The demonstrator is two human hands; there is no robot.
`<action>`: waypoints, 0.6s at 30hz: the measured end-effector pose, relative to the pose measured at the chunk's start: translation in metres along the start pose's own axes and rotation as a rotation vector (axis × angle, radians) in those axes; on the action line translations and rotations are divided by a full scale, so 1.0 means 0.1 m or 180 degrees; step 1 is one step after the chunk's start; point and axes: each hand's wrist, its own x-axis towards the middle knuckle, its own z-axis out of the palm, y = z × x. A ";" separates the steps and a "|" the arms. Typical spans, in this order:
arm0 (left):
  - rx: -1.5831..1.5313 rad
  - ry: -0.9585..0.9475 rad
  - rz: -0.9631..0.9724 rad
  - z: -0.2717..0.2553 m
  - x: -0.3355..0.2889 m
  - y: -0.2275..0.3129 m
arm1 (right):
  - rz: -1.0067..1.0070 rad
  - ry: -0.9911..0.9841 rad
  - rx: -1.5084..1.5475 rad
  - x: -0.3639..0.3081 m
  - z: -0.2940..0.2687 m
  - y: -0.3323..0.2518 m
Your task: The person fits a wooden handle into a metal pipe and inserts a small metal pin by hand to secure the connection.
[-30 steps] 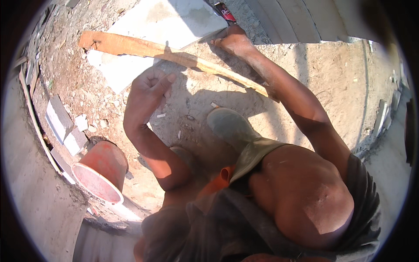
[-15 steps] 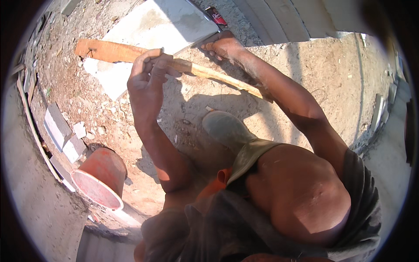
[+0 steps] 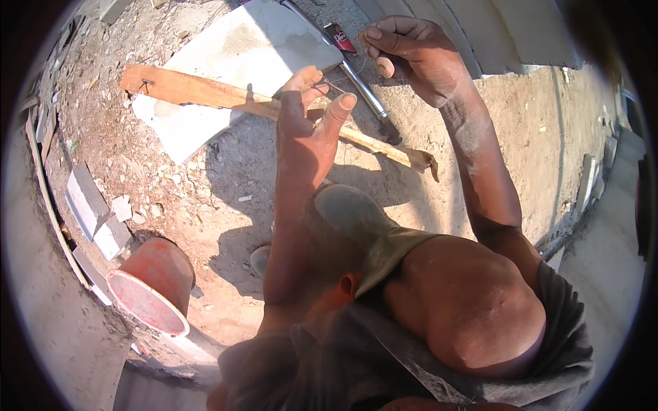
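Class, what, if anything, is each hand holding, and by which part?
A thin, dark, wire-like piece shows at the left hand; its place of grip cannot be told. Whether the right hand holds anything is unclear.

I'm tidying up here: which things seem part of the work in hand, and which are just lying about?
Likely in use:
thin dark piece in the left hand
wooden board
white slab under it
metal bar near the right hand

Likely just lying about:
red can
reddish bucket
broken blocks

White lettering (image 3: 339, 35) on red packaging (image 3: 347, 46)
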 end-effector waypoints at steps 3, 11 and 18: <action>-0.1088 -0.0162 -0.0376 0.10 -0.03 0.10 | -0.0082 -0.0094 0.0460 -0.05 0.00 -0.07; -0.2301 -0.0372 -0.0814 -0.05 -0.03 0.12 | 0.0128 -0.0014 0.0866 -0.14 0.15 -0.02; -0.3466 -0.0807 -0.0615 -0.12 -0.05 -0.08 | 0.0091 -0.0267 0.1234 -0.24 0.25 0.00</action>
